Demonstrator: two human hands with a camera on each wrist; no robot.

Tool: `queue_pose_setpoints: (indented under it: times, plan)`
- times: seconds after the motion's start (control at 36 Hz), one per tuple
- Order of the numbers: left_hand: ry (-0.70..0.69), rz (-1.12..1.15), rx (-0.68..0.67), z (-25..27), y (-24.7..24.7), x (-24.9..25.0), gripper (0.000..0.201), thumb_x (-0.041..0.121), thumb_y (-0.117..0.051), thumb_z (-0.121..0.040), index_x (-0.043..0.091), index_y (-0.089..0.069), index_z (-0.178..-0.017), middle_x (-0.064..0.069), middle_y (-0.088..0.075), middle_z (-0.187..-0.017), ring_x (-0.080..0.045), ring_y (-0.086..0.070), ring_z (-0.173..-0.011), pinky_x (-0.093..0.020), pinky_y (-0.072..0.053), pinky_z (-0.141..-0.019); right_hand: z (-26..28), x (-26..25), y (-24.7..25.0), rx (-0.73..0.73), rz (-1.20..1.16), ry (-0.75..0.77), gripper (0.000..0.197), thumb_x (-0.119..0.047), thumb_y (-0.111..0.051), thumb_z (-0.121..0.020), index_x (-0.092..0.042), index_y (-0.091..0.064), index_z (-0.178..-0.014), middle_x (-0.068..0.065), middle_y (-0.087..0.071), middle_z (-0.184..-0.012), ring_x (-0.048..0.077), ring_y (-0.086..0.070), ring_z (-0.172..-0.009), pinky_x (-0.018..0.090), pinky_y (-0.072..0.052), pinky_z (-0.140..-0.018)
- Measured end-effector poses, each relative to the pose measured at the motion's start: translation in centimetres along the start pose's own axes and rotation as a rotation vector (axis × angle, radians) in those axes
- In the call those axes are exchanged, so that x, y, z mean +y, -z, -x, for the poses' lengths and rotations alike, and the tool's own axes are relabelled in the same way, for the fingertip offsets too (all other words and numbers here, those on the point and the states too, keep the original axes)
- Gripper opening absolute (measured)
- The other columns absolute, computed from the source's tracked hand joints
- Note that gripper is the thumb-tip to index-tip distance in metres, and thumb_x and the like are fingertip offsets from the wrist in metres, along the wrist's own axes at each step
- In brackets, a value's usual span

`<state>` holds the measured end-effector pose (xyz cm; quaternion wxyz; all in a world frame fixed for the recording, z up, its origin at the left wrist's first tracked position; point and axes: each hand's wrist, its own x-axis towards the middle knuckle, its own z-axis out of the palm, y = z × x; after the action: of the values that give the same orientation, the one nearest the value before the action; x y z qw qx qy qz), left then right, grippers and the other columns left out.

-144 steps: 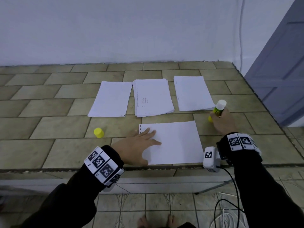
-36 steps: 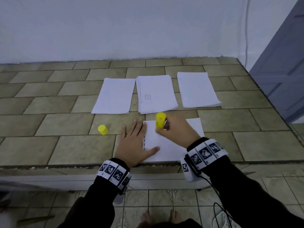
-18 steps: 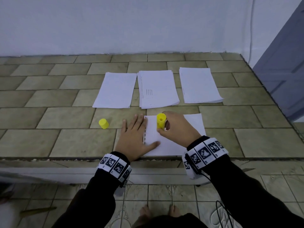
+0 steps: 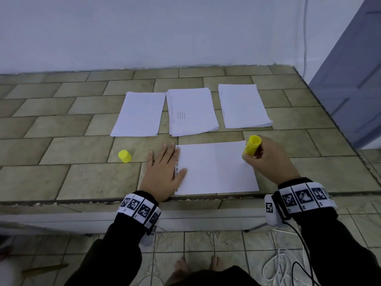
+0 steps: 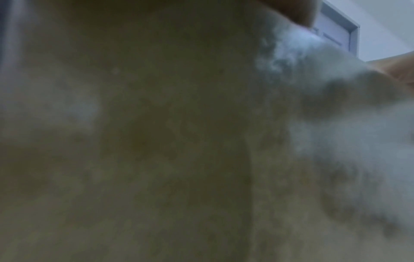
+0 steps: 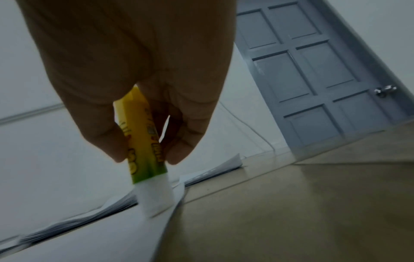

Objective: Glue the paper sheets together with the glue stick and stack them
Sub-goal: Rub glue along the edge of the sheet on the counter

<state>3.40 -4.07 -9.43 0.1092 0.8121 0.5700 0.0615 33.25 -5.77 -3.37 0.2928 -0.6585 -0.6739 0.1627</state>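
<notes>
Tiled in dull olive-tan and backed by a pale wall, the tabletop [image 4: 82, 166] in the head view carries three paper piles in a far row: a left pile [image 4: 139, 114], a middle pile [image 4: 191, 111] and a right pile [image 4: 244, 106]. Nearer lies a single sheet [image 4: 214, 168], with a loose yellow cap [image 4: 124, 156] off to its left. The left hand [image 4: 162, 176] lies flat, fingers straight, pinning the sheet's left edge, while the right hand [image 4: 268, 159] curls its grip round the glue stick [image 4: 252, 146] at the sheet's far right corner. From the left wrist, almost everything is a blurred tan-grey smear, so nothing useful shows. From the right wrist, the fingers [image 6: 186, 145] pinch the yellow-green tube and its white tip [image 6: 155, 196] appears to meet the paper at the corner. Gluing looks to be the step in hand; next, probably, the remaining edges need coating before a fresh sheet is laid squarely on top.
</notes>
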Motion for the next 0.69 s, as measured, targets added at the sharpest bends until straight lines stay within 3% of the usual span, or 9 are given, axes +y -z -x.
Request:
queue_pose_setpoints:
  times: [0.14, 0.22, 0.28, 0.39, 0.47, 0.58, 0.69]
  plan:
    - [0.010, 0.000, -0.017, -0.3, 0.0, 0.0, 0.080, 0.051, 0.008, -0.087, 0.021, -0.012, -0.158, 0.005, -0.004, -0.166, -0.013, 0.005, -0.152, -0.046, 0.010, -0.120, 0.2, -2.3, -0.7, 0.000, -0.063, 0.083, 0.009, -0.013, -0.065, -0.085, -0.007, -0.060, -0.088, 0.004, -0.060, -0.084, 0.008, -0.052, -0.069, 0.011, -0.039, -0.060]
    - [0.012, -0.009, -0.023, -0.2, 0.0, 0.0, 0.080, 0.050, 0.009, -0.086, 0.021, -0.011, -0.158, 0.005, -0.003, -0.165, -0.013, 0.006, -0.152, -0.045, 0.011, -0.120, 0.5, -4.9, -2.0, -0.146, -0.149, 0.174, 0.009, -0.016, -0.065, -0.085, -0.008, -0.062, -0.089, 0.004, -0.063, -0.089, 0.013, -0.058, -0.075, 0.026, -0.049, -0.064]
    - [0.006, -0.009, -0.016, -0.2, -0.1, 0.0, 0.079, 0.050, 0.008, -0.087, 0.021, -0.012, -0.158, 0.005, -0.003, -0.165, -0.014, 0.004, -0.152, -0.046, 0.010, -0.120, 0.8, -6.7, -3.0, -0.267, -0.194, 0.223, 0.009, -0.017, -0.066, -0.084, -0.013, -0.062, -0.091, 0.001, -0.063, -0.095, 0.009, -0.057, -0.078, 0.025, -0.050, -0.066]
    - [-0.013, -0.004, 0.002, -0.2, -0.3, -0.3, 0.074, 0.048, 0.001, -0.092, 0.019, -0.017, -0.157, 0.002, -0.007, -0.165, -0.018, 0.000, -0.153, -0.048, 0.008, -0.120, 1.7, -9.3, -5.3, -0.408, -0.235, 0.339, 0.012, -0.016, -0.068, -0.084, -0.014, -0.059, -0.092, -0.002, -0.058, -0.091, 0.007, -0.052, -0.074, 0.022, -0.048, -0.067]
    - [-0.037, -0.027, -0.006, -0.3, -0.7, -0.9, 0.065, 0.044, -0.016, -0.097, 0.018, -0.013, -0.157, 0.000, -0.005, -0.165, -0.019, 0.002, -0.153, -0.049, 0.009, -0.119, 1.9, -10.2, -6.6, -0.452, -0.207, 0.389, 0.017, -0.016, -0.070, -0.083, -0.012, -0.059, -0.095, 0.001, -0.056, -0.090, 0.009, -0.047, -0.072, 0.024, -0.043, -0.067]
    - [-0.035, -0.104, -0.093, -0.5, -0.5, -1.0, 0.087, 0.056, 0.000, -0.079, 0.017, -0.003, -0.158, 0.001, 0.007, -0.165, -0.019, 0.010, -0.152, -0.050, 0.011, -0.118, 1.9, -10.6, -7.3, -0.480, -0.181, 0.406, 0.022, -0.015, -0.071, -0.082, -0.010, -0.058, -0.100, 0.004, -0.056, -0.093, 0.011, -0.044, -0.074, 0.023, -0.034, -0.068]
    - [-0.042, -0.052, -0.033, -0.4, -0.8, -1.0, 0.075, 0.050, -0.006, -0.090, 0.017, -0.012, -0.157, 0.000, -0.002, -0.165, -0.020, 0.005, -0.152, -0.054, 0.005, -0.121, 1.8, -10.1, -7.2, -0.470, -0.175, 0.393, 0.020, -0.016, -0.069, -0.082, -0.022, -0.051, -0.089, -0.001, -0.053, -0.086, 0.011, -0.046, -0.072, 0.025, -0.037, -0.067]
